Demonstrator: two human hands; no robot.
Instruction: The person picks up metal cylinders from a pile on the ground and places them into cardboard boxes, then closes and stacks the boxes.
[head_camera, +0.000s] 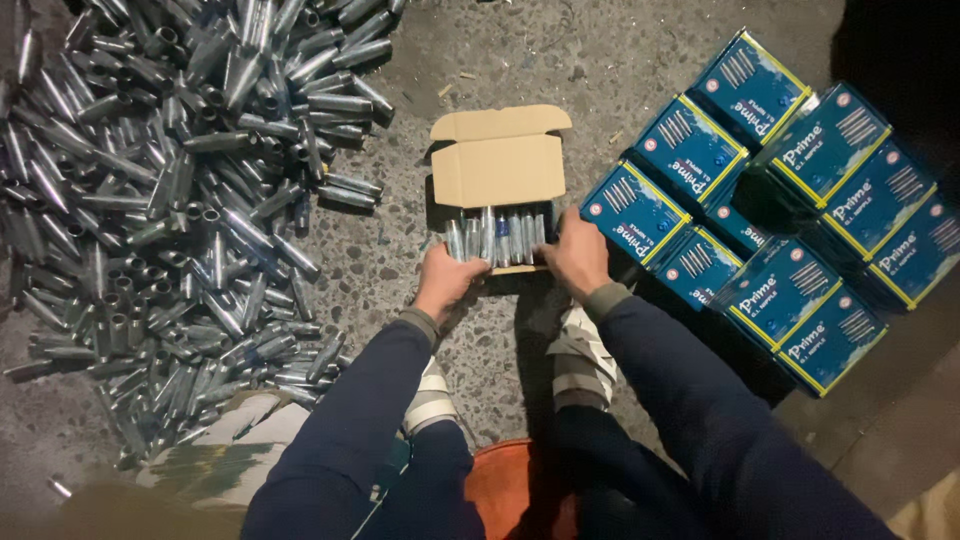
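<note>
A small cardboard box lies open on the speckled floor, its lid flap raised. Inside it stand several short metal pipe pieces in a row. My left hand grips the left end of that row at the box's near edge. My right hand presses on the box's right near corner, touching the pipe pieces there. Both arms wear dark blue sleeves.
A big heap of loose metal pipe pieces covers the floor on the left. Several closed blue-and-yellow boxes are stacked on the right. My feet in striped sandals rest just below the box, and an orange seat is under me.
</note>
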